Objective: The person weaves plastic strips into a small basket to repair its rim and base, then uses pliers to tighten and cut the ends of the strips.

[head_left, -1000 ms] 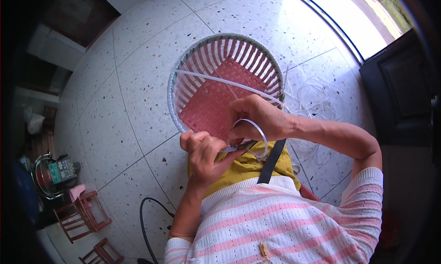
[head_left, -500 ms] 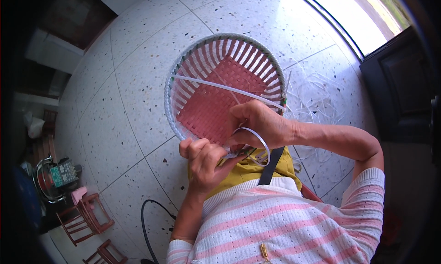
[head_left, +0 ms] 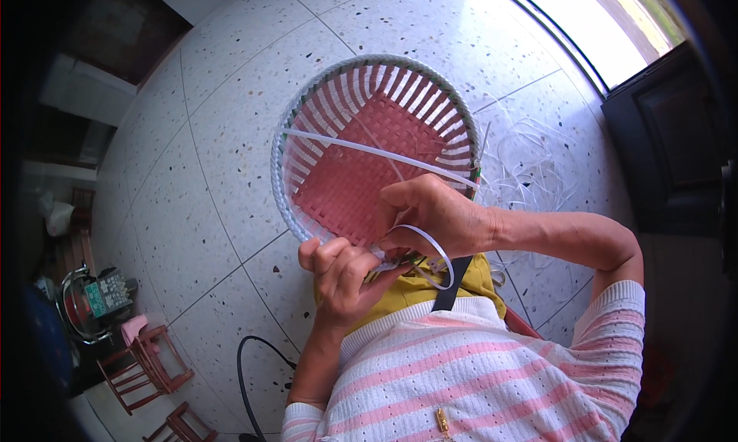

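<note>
In the head view, the looped white strip (head_left: pixel 451 269) and the right hand (head_left: pixel 444 215) now sit slightly lower in the frame, so the near-edge work seems still under way. The basket (head_left: pixel 342 181) lies upper centre, its lower rim (head_left: pixel 297 228) gripped under the left hand's (head_left: pixel 342 271) curled fingers; just beside, the right fingertips pinch the strip narrowly.

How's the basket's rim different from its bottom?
The basket rim is mostly pale grey-blue, while the basket bottom is pinkish red. The rim makes a round ring; the bottom is flat and squarish. The rim looks like a braid, but the bottom is a criss-cross of wide flat strips. Both are woven parts of the same basket.
</note>
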